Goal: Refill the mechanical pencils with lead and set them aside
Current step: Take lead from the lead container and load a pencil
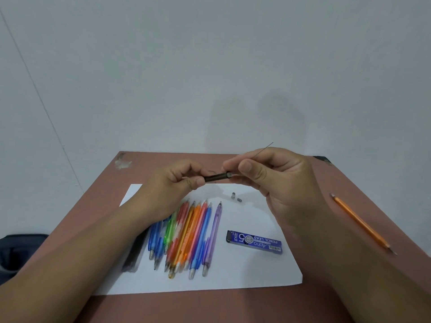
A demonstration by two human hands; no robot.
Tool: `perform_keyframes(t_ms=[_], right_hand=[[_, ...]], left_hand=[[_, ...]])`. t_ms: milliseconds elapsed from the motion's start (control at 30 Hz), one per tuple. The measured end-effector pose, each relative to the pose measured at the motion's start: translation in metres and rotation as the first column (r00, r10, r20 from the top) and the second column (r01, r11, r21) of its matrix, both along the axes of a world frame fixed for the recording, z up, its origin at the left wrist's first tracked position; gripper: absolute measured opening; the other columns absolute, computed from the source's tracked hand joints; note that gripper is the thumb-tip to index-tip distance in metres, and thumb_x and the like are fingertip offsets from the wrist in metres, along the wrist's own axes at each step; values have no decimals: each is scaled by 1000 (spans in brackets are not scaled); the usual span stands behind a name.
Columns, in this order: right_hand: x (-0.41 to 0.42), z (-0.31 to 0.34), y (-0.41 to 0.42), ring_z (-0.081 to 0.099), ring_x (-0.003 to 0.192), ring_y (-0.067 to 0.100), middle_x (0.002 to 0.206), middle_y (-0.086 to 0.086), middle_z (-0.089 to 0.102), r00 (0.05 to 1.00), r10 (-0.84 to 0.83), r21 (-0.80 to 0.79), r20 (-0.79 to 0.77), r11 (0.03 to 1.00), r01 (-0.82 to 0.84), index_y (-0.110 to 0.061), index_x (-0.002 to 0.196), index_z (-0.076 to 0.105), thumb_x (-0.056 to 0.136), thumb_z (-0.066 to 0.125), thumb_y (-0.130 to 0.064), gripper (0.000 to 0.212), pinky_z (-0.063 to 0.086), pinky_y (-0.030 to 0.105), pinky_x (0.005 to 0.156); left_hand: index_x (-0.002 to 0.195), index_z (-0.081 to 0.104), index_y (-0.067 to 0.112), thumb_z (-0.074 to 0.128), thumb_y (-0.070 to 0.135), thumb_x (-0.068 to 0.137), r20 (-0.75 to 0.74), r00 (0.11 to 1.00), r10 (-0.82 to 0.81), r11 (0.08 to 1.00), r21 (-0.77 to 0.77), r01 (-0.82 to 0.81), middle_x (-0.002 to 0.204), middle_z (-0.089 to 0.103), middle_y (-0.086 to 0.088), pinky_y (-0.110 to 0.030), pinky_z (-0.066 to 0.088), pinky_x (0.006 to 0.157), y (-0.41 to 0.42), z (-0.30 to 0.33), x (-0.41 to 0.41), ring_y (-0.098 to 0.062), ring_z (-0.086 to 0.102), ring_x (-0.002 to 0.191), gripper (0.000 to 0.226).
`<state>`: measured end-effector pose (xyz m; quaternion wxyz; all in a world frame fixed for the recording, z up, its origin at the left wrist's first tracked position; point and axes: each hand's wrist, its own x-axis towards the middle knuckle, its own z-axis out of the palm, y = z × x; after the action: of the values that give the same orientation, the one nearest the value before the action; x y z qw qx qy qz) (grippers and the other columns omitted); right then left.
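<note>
My forearms fill the near edge. Left hand (177, 180) grips the dark pencil (217, 177); right hand (268, 180) pinches a lead (265, 149) at its open end. I judge the refill early: the coloured pencils (186, 236) below my fingers look untouched, cap pieces (235, 197) lie just beneath, lead case (254, 242) nearer me. One yellow pencil (361, 222) lies well right.

A reddish-brown tabletop (326, 183) is filling the lower scene, meeting a plain pale wall (210, 66) at its far edge. A white sheet of paper (256, 271) is lying flat across its middle. An orange wooden pencil (361, 223) is lying diagonally on the right side, off the paper. A dark bag (14, 252) is showing past the left edge.
</note>
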<state>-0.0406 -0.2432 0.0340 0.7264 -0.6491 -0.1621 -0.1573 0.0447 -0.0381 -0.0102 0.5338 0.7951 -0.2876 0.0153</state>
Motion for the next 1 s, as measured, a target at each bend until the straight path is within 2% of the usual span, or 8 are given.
perform_keyframes(t_ms=[67,233,400,533,733,833,933,1000], right_hand=[[0,0,0,74,91,35,93,13,78,1000,5,0,7,1000,-5,-10,85,80,73,76,-28,22,61,42,83],[0,0,1,75,90,32,92,12,78,1000,6,-9,12,1000,-6,-11,84,80,74,76,-25,18,61,37,79],[-1,1,1,75,87,29,89,12,78,1000,-16,-8,23,1000,16,-5,86,78,76,74,-14,14,61,33,76],[-1,1,1,75,86,28,88,11,78,999,-33,-18,35,999,34,-4,87,78,76,74,-9,12,61,32,76],[-1,1,-1,75,87,28,90,11,78,995,-76,-37,65,996,78,-3,89,77,77,75,-8,14,61,34,77],[1,1,-2,75,86,31,89,12,78,993,-95,-13,72,995,96,-5,88,79,76,76,-10,14,61,37,77],[2,0,-3,74,86,33,89,12,78,992,-110,-3,67,994,110,-9,87,80,76,77,-11,12,61,37,76],[2,0,-2,74,87,33,89,13,77,992,-111,10,58,994,111,-8,87,80,75,77,-11,12,61,37,75]], left_hand=[[91,69,52,61,42,84,5,1000,0,1000,6,0,92,70,16,-56,51,93,0,0,0,-15,64,91,14],[92,68,53,60,35,88,16,1000,1,1000,16,-1,89,69,17,-56,51,92,0,0,0,-15,62,89,20],[91,69,52,59,37,86,5,1000,6,1000,8,-6,89,70,15,-53,52,90,0,0,0,-15,63,89,19],[93,70,49,62,22,96,-3,1000,12,999,30,-11,94,71,9,-50,54,89,1,1,0,-16,64,89,28],[94,72,43,61,18,96,-46,999,-11,1000,13,11,102,74,4,-51,55,89,1,1,-1,-23,66,97,28],[93,72,42,61,15,97,-47,999,-20,1000,1,20,101,74,7,-42,56,86,0,2,-3,-21,66,96,29],[94,72,32,60,11,97,-56,998,-31,999,-20,30,99,75,9,-27,55,80,-2,3,-6,-17,66,94,25],[96,71,28,60,10,97,-64,997,-32,999,-23,31,98,76,11,-22,54,77,-2,5,-7,-14,66,92,21]])
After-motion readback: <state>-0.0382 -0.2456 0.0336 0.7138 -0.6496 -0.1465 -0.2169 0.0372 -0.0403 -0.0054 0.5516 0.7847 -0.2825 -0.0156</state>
